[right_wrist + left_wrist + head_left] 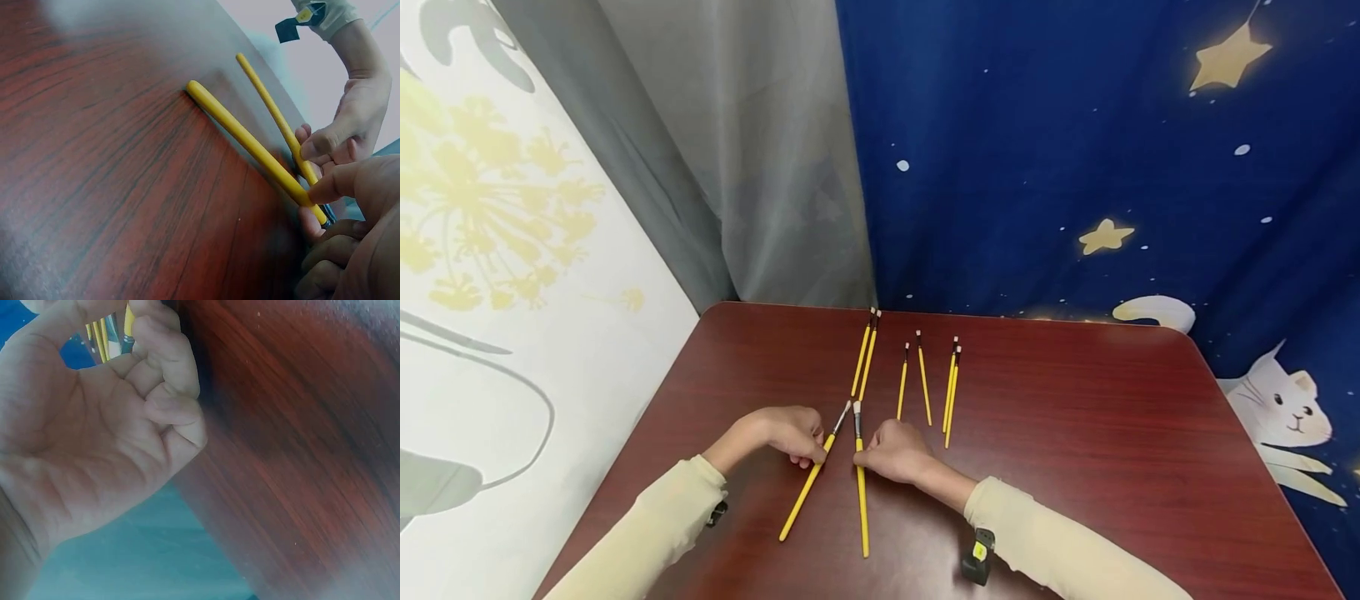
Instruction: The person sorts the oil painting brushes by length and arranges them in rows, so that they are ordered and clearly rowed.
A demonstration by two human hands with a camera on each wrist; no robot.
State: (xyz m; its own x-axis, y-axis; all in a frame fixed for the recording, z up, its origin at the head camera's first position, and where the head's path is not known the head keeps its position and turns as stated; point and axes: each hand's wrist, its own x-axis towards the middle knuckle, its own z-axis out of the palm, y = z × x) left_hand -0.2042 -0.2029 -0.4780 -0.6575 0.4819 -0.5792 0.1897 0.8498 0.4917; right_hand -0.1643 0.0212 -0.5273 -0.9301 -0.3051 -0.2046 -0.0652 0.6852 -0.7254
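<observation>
My left hand (pixel 793 433): nearly closed, thumb and fingers pinching one flat paintbrush (pixel 805 492), yellow handle, metal ferrule, pale bristles. My right hand (pixel 895 452): likewise closed in a pinch on a second paintbrush (pixel 862 508). Both brushes: over the tabletop (pixel 1075 467), left of its middle, bristles toward the far edge, tips near each other, handle ends apart; whether those ends touch the surface, I cannot tell. Handling, my judgement: light, stiff, smooth enough to roll or twist; bristles soft, easily splayed. Best hold: upper handle, just below the ferrule, where I have them. Beyond my hands: two slimmer brushes (pixel 868 358) side by side, tips at the far edge; two more (pixel 924 383), spread apart, just beyond my right hand; a close pair (pixel 952 404) further toward the right edge.
</observation>
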